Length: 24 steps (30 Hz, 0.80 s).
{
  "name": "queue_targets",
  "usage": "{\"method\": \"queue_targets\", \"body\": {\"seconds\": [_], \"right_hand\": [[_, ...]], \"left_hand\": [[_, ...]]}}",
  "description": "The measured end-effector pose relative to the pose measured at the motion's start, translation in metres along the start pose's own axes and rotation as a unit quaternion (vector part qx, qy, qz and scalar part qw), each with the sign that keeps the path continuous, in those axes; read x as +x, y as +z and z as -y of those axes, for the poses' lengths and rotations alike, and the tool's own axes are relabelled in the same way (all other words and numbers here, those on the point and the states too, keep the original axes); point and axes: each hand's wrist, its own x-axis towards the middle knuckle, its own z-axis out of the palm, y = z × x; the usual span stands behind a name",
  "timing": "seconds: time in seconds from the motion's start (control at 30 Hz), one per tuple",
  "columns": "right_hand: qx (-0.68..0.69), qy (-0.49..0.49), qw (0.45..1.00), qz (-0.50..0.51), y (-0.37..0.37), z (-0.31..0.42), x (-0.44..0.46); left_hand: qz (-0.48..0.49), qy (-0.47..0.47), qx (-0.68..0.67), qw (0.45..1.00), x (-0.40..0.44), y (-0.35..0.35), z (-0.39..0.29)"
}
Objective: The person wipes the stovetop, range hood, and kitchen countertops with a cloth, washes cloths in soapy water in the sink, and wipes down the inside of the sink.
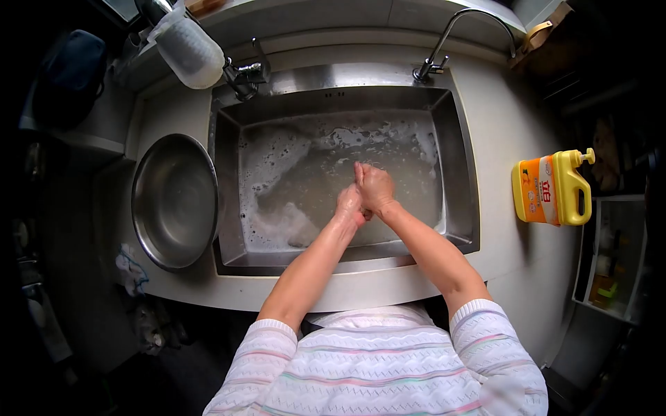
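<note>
- Bench (510, 132): pale, sink (340, 78) set into it.
- Sink: steel, holds cloudy water (295, 173) with foam patches.
- Metal bowl (173, 194): just left of sink.
- Yellow jug (548, 191): upright, right of sink, pump top.
- Left hand (350, 201), right hand (377, 188): pressed against each other over water. Can't tell if fingers grip anything.

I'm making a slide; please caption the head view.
Left hand and right hand touch over cloudy water in a sink, between metal basin and yellow jug.
</note>
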Motion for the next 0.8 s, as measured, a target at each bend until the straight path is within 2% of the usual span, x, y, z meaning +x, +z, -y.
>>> {"method": "queue_targets", "body": {"seconds": [0.03, 0.07, 0.13, 0.17, 0.23, 0.27, 0.3, 0.4, 0.43, 0.5, 0.53, 0.57, 0.6, 0.67, 0.73, 0.77, 0.8], "right_hand": [[-0.001, -0.048, 0.999, -0.005, -0.002, 0.015, -0.018], [-0.002, -0.098, 0.995, -0.009, -0.002, 0.023, -0.025], [0.004, -0.056, 0.998, -0.003, -0.004, 0.019, -0.016], [0.009, -0.032, 0.999, 0.004, -0.005, 0.017, -0.013], [0.054, 0.049, 0.997, 0.036, 0.007, -0.019, 0.017], [0.04, 0.044, 0.998, 0.016, 0.008, -0.017, 0.015], [0.023, 0.038, 0.999, -0.005, 0.004, -0.014, 0.015], [0.022, -0.005, 0.999, -0.032, -0.008, 0.014, -0.008], [0.04, -0.021, 0.998, -0.04, -0.003, 0.017, -0.014], [0.077, -0.053, 0.994, -0.06, 0.002, 0.017, -0.022], [0.068, -0.001, 0.997, -0.019, 0.004, 0.002, -0.017], [0.06, 0.051, 0.997, 0.02, 0.0, -0.023, -0.005], [0.052, 0.106, 0.991, 0.059, -0.005, -0.042, 0.002], [0.179, 0.139, 0.963, 0.145, -0.027, -0.05, -0.007], [0.329, 0.161, 0.903, 0.226, -0.049, -0.048, -0.019], [0.377, 0.222, 0.831, 0.344, -0.082, -0.027, -0.022], [0.382, 0.181, 0.829, 0.365, -0.083, -0.029, -0.026]], "left_hand": [[-0.044, 0.015, -0.183, 0.982, -0.011, 0.02, -0.002], [0.078, 0.023, -0.205, 0.975, 0.006, 0.001, 0.003], [0.318, 0.035, -0.236, 0.917, 0.01, -0.023, -0.002], [0.117, 0.098, -0.21, 0.966, 0.017, -0.017, 0.009], [0.019, 0.035, -0.056, 0.998, -0.019, 0.014, -0.007], [-0.032, 0.0, 0.023, 0.999, -0.026, 0.017, -0.008], [0.029, 0.009, 0.006, 1.0, -0.015, 0.005, -0.006], [0.035, 0.065, -0.16, 0.984, 0.005, -0.003, 0.006], [0.242, 0.081, -0.217, 0.942, 0.012, -0.027, 0.006], [0.064, 0.073, -0.121, 0.988, 0.008, -0.015, 0.005], [-0.027, 0.069, -0.069, 0.995, -0.005, -0.005, -0.002], [0.047, 0.073, -0.098, 0.991, -0.011, -0.003, -0.001], [0.066, 0.069, -0.091, 0.991, -0.021, 0.002, -0.009], [0.108, 0.051, -0.085, 0.989, -0.042, 0.008, -0.028], [0.141, 0.076, -0.056, 0.986, -0.023, -0.015, -0.035], [0.14, 0.095, -0.018, 0.985, -0.025, -0.021, -0.039], [0.138, 0.114, 0.019, 0.984, -0.026, -0.024, -0.041]]}}
